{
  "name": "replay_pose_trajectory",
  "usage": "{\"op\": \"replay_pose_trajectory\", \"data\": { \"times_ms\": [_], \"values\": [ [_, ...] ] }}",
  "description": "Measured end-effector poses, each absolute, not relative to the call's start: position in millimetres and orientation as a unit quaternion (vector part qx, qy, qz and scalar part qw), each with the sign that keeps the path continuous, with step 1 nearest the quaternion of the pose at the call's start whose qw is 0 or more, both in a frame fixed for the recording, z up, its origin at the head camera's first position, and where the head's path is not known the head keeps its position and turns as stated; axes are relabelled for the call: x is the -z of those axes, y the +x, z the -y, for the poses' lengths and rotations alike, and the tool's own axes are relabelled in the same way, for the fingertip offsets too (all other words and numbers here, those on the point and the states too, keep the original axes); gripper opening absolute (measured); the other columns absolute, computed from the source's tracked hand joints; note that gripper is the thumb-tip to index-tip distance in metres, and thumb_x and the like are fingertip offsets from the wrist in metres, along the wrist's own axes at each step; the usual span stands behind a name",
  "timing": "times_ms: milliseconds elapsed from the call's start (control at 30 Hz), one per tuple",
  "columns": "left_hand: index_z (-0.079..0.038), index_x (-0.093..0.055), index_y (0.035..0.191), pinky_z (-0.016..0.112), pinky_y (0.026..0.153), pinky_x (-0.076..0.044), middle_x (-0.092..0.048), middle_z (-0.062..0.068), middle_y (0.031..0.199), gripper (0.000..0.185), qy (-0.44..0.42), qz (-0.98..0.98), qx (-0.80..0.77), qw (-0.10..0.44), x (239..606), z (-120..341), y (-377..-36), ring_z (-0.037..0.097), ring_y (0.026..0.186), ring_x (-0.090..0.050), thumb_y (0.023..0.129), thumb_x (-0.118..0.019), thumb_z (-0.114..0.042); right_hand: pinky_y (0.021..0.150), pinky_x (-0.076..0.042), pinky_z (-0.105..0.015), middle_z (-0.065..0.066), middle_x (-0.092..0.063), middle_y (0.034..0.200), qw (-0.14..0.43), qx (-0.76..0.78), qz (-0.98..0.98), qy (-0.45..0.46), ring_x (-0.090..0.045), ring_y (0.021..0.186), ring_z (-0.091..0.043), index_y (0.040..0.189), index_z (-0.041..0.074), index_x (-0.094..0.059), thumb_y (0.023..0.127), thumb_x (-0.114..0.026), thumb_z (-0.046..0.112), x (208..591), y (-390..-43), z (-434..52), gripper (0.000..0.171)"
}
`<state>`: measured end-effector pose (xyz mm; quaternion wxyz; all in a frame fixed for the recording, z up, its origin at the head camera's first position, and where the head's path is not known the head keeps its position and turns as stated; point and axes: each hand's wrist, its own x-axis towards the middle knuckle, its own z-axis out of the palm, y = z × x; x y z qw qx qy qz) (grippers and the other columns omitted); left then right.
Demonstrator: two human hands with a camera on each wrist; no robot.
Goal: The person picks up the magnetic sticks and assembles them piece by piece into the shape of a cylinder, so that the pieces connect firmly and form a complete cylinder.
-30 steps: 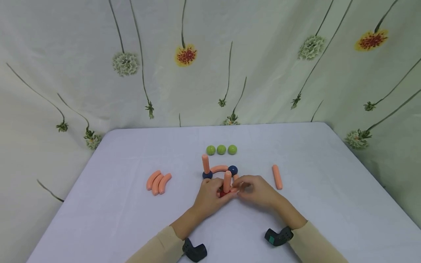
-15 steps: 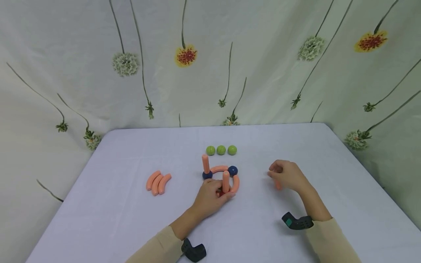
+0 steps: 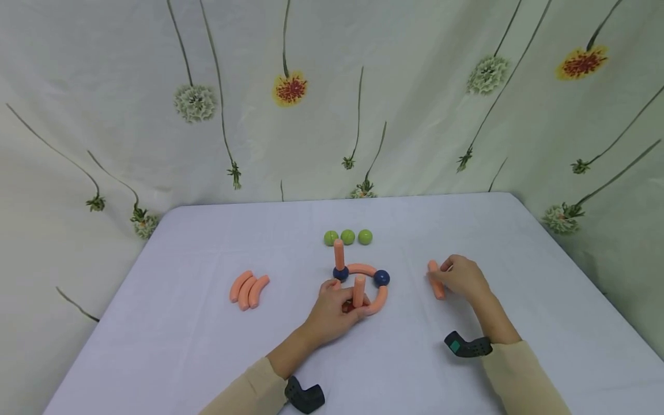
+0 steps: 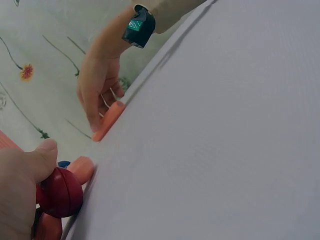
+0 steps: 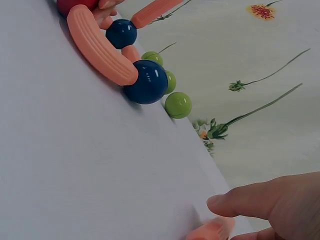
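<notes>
Orange rods (image 3: pixel 249 291), navy balls (image 3: pixel 381 278), green balls (image 3: pixel 347 237), red ball (image 4: pixel 60 191), flowered curtain (image 3: pixel 290 89)

Left hand (image 3: pixel 334 308): my fingers are curled, thumb pressing against what I grip, forearm angled in from the lower left.
Right hand (image 3: pixel 461 278): I have it out to the right, fingers bent down, tips pinching.
Wrists: both resting low, sleeves cream.
</notes>
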<state>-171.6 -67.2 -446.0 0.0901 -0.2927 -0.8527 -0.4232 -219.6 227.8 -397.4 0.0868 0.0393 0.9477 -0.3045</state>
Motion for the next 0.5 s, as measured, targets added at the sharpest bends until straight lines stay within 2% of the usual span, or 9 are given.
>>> {"op": "replay_pose_trajectory", "data": {
  "times_ms": [200, 367, 500],
  "values": [
    [-0.016, -0.071, 0.094, 0.060, 0.107, -0.018, -0.059, -0.016, 0.072, 0.011, -0.281, 0.854, 0.432, 0.067, 444.9, 67.6, -170.1, -0.001, 0.066, -0.051, 0.086, -0.076, -0.021, 0.064, -0.045, -0.037, -0.014, -0.060, 0.087, 0.075, 0.296, -0.951, 0.044, -0.055, 0.078, -0.027, 0.098, -0.005, -0.058, 0.087, -0.067, 0.031, 404.6, -221.0, -223.6, 0.039],
    [-0.017, -0.071, 0.095, 0.062, 0.105, -0.019, -0.064, -0.015, 0.078, 0.012, -0.277, 0.854, 0.436, 0.063, 445.1, 67.8, -170.3, -0.001, 0.070, -0.054, 0.087, -0.074, -0.024, 0.063, -0.045, -0.037, -0.014, -0.060, 0.085, 0.072, 0.294, -0.952, 0.044, -0.055, 0.077, -0.027, 0.095, -0.006, -0.059, 0.085, -0.067, 0.030, 406.6, -221.7, -221.9, 0.038],
    [-0.017, -0.070, 0.096, 0.062, 0.105, -0.019, -0.063, -0.016, 0.076, 0.012, -0.273, 0.856, 0.435, 0.059, 446.2, 67.9, -170.8, 0.000, 0.070, -0.053, 0.087, -0.074, -0.024, 0.062, -0.045, -0.037, -0.014, -0.060, 0.084, 0.068, 0.290, -0.953, 0.045, -0.055, 0.076, -0.027, 0.095, -0.006, -0.059, 0.085, -0.066, 0.029, 406.7, -221.1, -221.0, 0.037]
  ]
}}
